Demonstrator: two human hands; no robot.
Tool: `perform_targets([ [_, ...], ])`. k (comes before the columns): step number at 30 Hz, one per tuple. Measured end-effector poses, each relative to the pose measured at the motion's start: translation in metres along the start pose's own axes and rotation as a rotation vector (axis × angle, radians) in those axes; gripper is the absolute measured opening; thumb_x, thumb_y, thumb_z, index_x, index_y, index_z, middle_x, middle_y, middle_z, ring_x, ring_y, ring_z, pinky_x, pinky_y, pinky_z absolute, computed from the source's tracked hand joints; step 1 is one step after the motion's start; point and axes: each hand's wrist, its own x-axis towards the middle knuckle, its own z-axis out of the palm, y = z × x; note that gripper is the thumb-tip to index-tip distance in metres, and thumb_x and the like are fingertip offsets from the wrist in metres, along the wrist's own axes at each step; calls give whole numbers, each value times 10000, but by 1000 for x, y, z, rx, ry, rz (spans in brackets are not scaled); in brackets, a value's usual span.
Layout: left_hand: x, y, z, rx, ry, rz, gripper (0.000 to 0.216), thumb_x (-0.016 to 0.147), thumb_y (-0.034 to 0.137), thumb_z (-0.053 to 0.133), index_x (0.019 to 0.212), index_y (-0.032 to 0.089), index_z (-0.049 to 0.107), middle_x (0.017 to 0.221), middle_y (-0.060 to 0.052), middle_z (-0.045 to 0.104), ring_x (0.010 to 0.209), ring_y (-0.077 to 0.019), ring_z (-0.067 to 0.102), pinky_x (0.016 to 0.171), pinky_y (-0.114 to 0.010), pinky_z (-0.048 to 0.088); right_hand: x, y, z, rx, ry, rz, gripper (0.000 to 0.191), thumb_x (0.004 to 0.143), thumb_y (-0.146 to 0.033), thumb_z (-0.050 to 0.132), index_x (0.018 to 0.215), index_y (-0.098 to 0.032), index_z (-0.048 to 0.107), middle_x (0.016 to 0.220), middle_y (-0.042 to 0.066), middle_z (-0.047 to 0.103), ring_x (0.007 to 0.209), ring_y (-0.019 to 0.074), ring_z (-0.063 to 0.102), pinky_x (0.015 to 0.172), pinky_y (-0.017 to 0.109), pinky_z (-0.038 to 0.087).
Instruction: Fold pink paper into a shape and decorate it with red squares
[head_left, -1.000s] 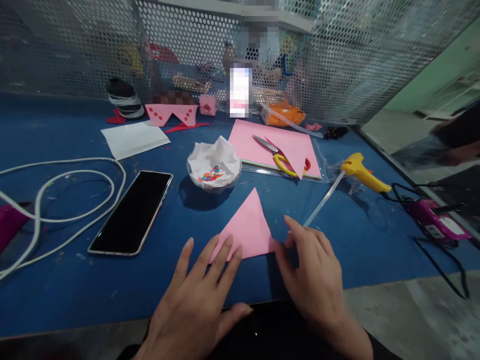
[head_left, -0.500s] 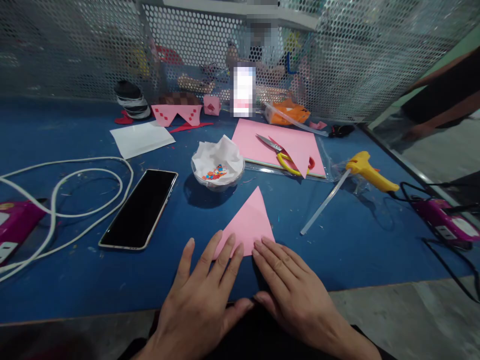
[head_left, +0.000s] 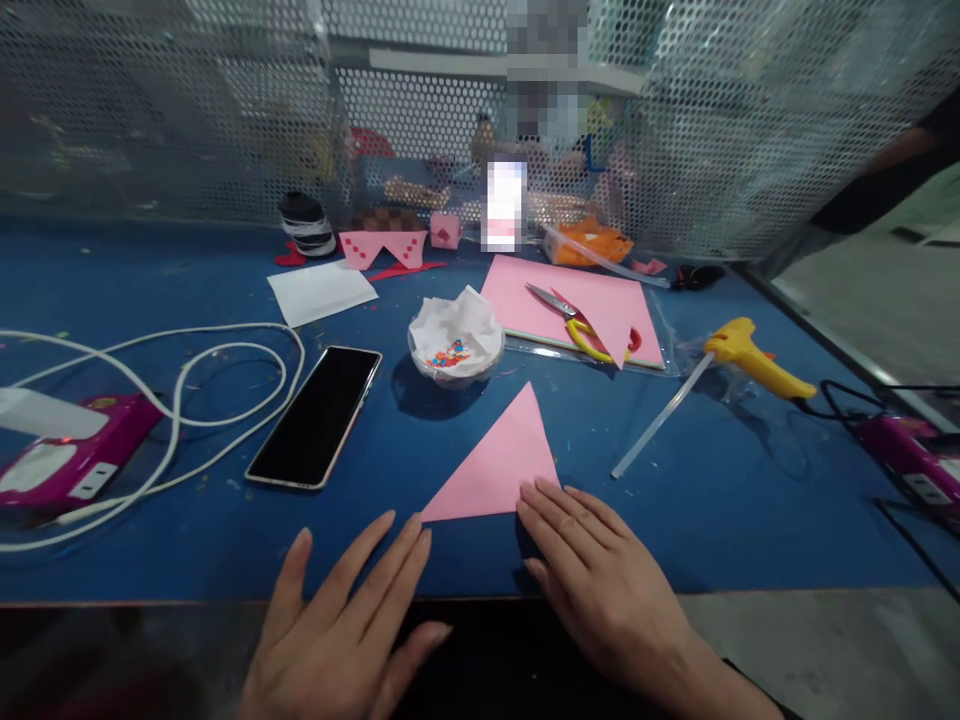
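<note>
A pink paper triangle [head_left: 499,460] lies flat on the blue table in front of me, its tip pointing away. My right hand [head_left: 600,570] rests with straight fingers on the paper's near right corner. At the near left corner, my left hand [head_left: 352,610] has its fingers stretched and spread, with fingertips at or just beside the paper's point. Neither hand grips anything. Beyond the triangle stands a clear bowl [head_left: 457,372] lined with white tissue, holding small coloured bits. Yellow-handled scissors [head_left: 581,330] lie on a stack of pink paper [head_left: 517,285].
To the left are a black phone [head_left: 315,415], a looped white cable [head_left: 176,420] and a magenta power strip [head_left: 112,450]. A yellow glue gun [head_left: 757,360] with a clear stick lies right. Pink paper glasses [head_left: 382,248] and a perforated metal screen [head_left: 435,120] stand behind.
My left hand has slid left and toward me, from on top of the paper to its left corner. My right hand stays on the right corner. The view has shifted slightly left.
</note>
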Motion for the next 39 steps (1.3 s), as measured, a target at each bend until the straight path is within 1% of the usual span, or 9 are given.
perform_targets([
  [4,3,-12,-3,-44,46,0,280,927,254,586,1196,212,648,1074,-11,780,1017,-210,703,1219,-466,164,11,6,-2,14,-19,-23,306,972,-113,439,1183,-110,661,1190,97,729,1056,211,689,910,383,544],
  [9,40,-11,-1,-65,76,-9,319,913,205,605,1230,233,638,1176,-11,742,1118,-224,655,1163,-469,288,29,3,-3,-85,-95,-99,243,858,-53,560,1067,-89,680,984,119,746,859,246,685,799,404,537],
  [13,76,-10,5,-61,139,-40,272,961,205,525,1201,162,646,1173,-80,729,1040,-225,678,917,-384,508,32,0,2,-110,-54,-72,178,871,-69,567,1006,-100,679,907,107,720,791,234,653,750,384,503],
  [16,107,-14,9,61,101,-55,316,962,194,499,1246,123,617,1241,-125,695,1017,-253,690,817,-382,536,29,2,7,-48,45,-12,173,927,-95,518,1000,-123,672,885,87,710,785,210,635,745,354,481],
  [19,136,-21,14,190,-78,-118,361,953,257,539,1289,133,579,1306,-140,655,945,-254,709,749,-358,529,25,4,11,2,147,20,234,960,-91,450,1006,-142,674,897,79,714,806,199,625,750,339,470],
  [22,154,-26,19,238,-130,-126,307,933,263,575,1208,137,627,1153,-125,729,848,-255,724,680,-336,500,23,5,15,24,198,37,266,971,-83,422,1004,-146,678,897,71,716,804,191,619,747,331,468],
  [31,166,-35,22,278,-176,-100,204,954,228,525,906,159,711,829,-82,764,683,-262,711,582,-337,433,23,7,21,39,216,42,207,963,-112,477,974,-154,679,866,63,706,778,185,610,721,324,477],
  [37,155,-32,11,255,-61,-97,331,984,242,477,1280,154,596,1189,-103,720,820,-252,714,662,-362,483,26,6,19,62,227,55,317,1004,-120,373,967,-147,686,851,61,710,759,187,610,713,329,474],
  [39,141,-20,3,129,28,-63,287,988,270,473,1203,187,644,1134,-70,743,806,-239,710,675,-365,495,25,6,17,69,240,53,345,1017,-131,341,985,-138,685,866,66,715,774,186,617,729,331,471],
])
